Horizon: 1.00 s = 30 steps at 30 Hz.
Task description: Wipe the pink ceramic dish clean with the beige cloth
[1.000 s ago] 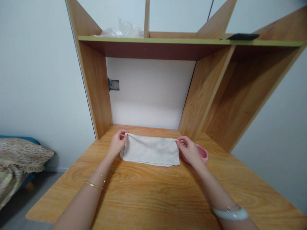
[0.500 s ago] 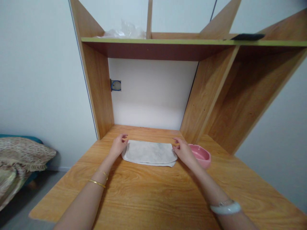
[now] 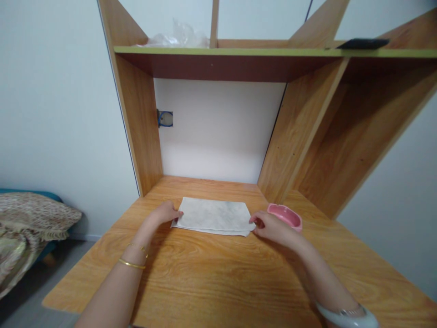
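A folded pale grey cloth (image 3: 215, 215) lies flat on the wooden desk, its layers slightly offset along the front edge. At its left edge, my left hand (image 3: 168, 212) has thumb and fingers closed on the cloth's side. My right hand (image 3: 271, 224) pinches the cloth's front right corner between thumb and forefinger. Just behind the right hand sits a pink dish (image 3: 286, 216), partly covered by that hand and wrist.
The wooden desk (image 3: 211, 278) runs back to a white panel with a socket opening (image 3: 165, 119). Wooden uprights flank it, and a shelf (image 3: 218, 51) overhead holds a clear plastic bag (image 3: 177, 36) and a dark flat object (image 3: 363, 43). A patterned blanket (image 3: 30, 214) lies at left.
Both hands have moved toward the cloth's front corners, and their fingers have closed on it. The cloth's rounded left and right sides now lie flatter and straighter.
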Tool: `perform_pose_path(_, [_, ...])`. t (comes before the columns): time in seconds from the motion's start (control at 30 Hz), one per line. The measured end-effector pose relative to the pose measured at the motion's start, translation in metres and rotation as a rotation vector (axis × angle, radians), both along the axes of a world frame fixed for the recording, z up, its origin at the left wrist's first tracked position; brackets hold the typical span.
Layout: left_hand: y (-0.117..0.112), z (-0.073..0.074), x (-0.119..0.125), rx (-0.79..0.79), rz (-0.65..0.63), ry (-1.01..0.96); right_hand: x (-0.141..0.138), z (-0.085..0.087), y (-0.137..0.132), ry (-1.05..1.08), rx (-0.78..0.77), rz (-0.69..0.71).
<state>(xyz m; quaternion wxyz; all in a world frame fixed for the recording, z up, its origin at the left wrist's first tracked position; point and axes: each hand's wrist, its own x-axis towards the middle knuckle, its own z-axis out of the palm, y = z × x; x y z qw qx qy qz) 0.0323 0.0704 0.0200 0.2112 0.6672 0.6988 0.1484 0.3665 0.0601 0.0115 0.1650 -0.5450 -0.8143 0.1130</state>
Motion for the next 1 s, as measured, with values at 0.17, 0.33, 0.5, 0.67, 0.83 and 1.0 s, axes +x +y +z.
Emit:
perform_pose_path(0.17, [0.001, -0.002, 0.003, -0.038, -0.024, -0.021, -0.008, 0.002, -0.003, -0.036, -0.002, -0.061])
perform_pose_path(0.33, [0.004, -0.004, 0.005, -0.010, -0.030, -0.042, -0.012, 0.004, -0.004, -0.036, 0.027, -0.079])
perform_pose_path(0.5, [0.005, -0.001, 0.005, 0.055, 0.016, -0.057, -0.012, 0.012, -0.004, -0.026, 0.162, -0.077])
perform_pose_path(0.67, [0.005, 0.004, 0.001, 0.076, 0.071, -0.052, -0.014, 0.016, -0.005, -0.012, 0.308, -0.064])
perform_pose_path(0.83, [0.004, 0.004, -0.002, 0.036, 0.058, -0.019, -0.017, 0.014, -0.010, -0.028, 0.190, 0.017])
perform_pose_path(1.0, [0.000, 0.004, 0.000, -0.026, 0.001, 0.007, -0.013, 0.006, -0.009, -0.058, 0.060, 0.029])
